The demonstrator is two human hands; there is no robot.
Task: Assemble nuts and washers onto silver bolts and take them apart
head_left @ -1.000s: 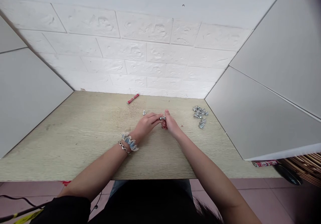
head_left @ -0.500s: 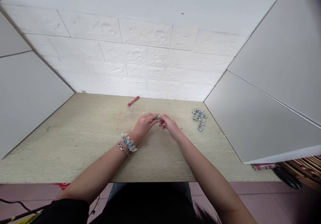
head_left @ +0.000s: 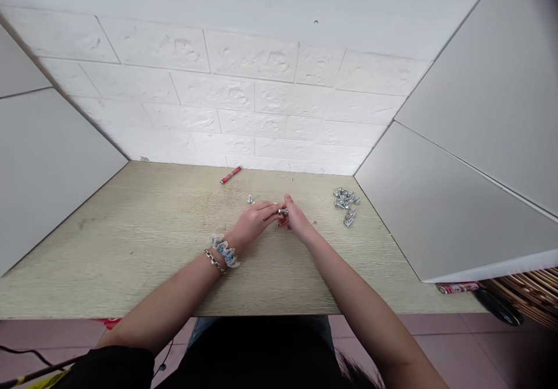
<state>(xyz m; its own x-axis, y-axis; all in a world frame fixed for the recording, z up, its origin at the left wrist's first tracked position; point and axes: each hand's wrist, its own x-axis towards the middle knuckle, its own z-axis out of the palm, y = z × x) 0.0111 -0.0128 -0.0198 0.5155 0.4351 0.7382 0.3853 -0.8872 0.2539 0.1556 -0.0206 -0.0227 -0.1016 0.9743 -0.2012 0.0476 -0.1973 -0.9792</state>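
Note:
Near the middle of the wooden table (head_left: 165,249), a small metal bolt (head_left: 283,211) lies sideways between my two hands. The fingertips of my left hand (head_left: 257,220) pinch its left end. Curled around its right end are the fingers of my right hand (head_left: 296,217), with the thumb lifted up and away from the bolt. Some right fingertips are hidden under the bolt. Just beyond my left hand, another bolt (head_left: 250,199) stands upright on the table. Over to the right lies a loose pile of similar metal bolts (head_left: 345,198).
Toward the brick-pattern wall (head_left: 235,121) lies a red marker-like tube (head_left: 231,175). Grey panels close in the left (head_left: 56,174) and right (head_left: 471,197) sides. At the lower right are another red tube (head_left: 458,288), a dark object (head_left: 499,307) and a wicker basket (head_left: 532,299).
The bolt and both hands have shifted slightly right and toward me. My right thumb has lifted off the bolt. The upright bolt behind my left hand shows more fully.

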